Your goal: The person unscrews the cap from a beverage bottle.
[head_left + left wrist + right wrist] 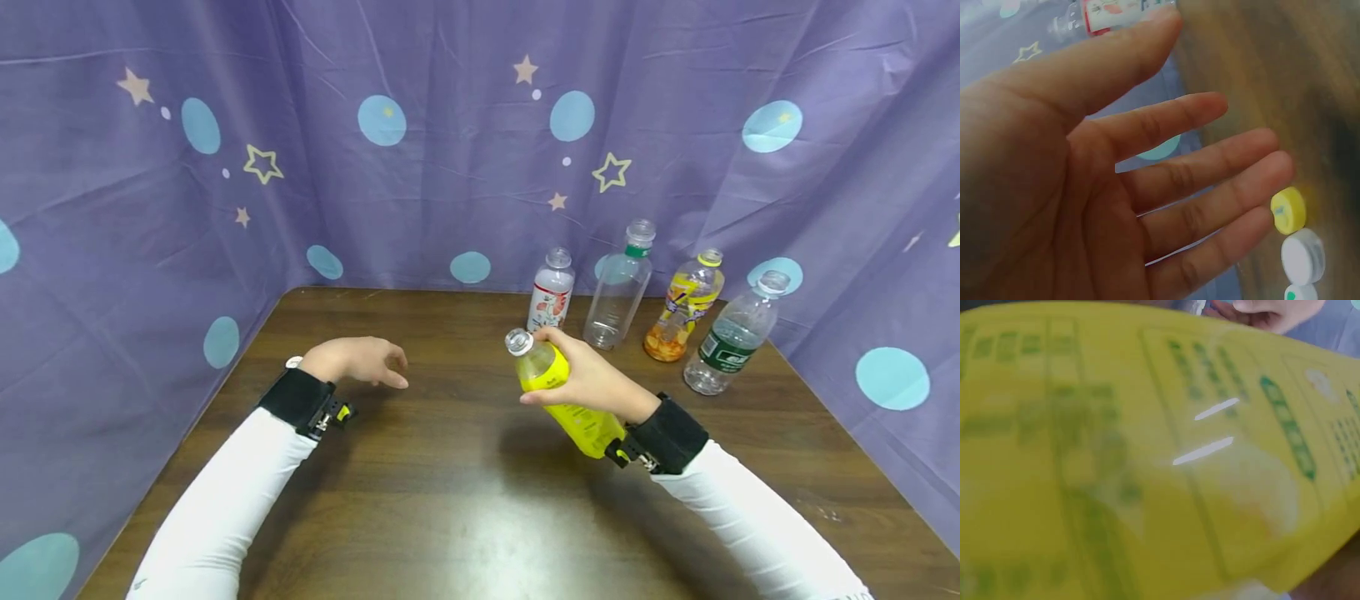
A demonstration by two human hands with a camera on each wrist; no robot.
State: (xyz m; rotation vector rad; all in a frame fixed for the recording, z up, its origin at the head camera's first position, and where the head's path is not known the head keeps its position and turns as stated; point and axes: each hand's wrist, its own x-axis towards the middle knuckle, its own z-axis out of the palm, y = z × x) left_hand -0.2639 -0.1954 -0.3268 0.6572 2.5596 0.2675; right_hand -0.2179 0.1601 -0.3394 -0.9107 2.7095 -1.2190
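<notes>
My right hand (592, 379) grips a yellow bottle (573, 408) with a clear cap, tilted above the wooden table (450, 500), cap pointing up and left. In the right wrist view the bottle's yellow label (1147, 456) fills the frame, with fingertips (1272, 312) at the top edge. My left hand (363, 360) hovers over the table's left side, fingers relaxed and holding nothing. In the left wrist view the left hand's (1116, 187) palm is spread, and beyond its fingertips lie a yellow cap (1289, 210), a white cap (1302, 256) and a partly seen cap (1300, 294).
Several bottles stand at the table's back right: a white-labelled one (551, 293), a clear one with a green ring (621, 287), an orange-yellow one (684, 308) and a green-labelled clear one (731, 337). Purple star-patterned cloth (450, 142) walls the table on three sides.
</notes>
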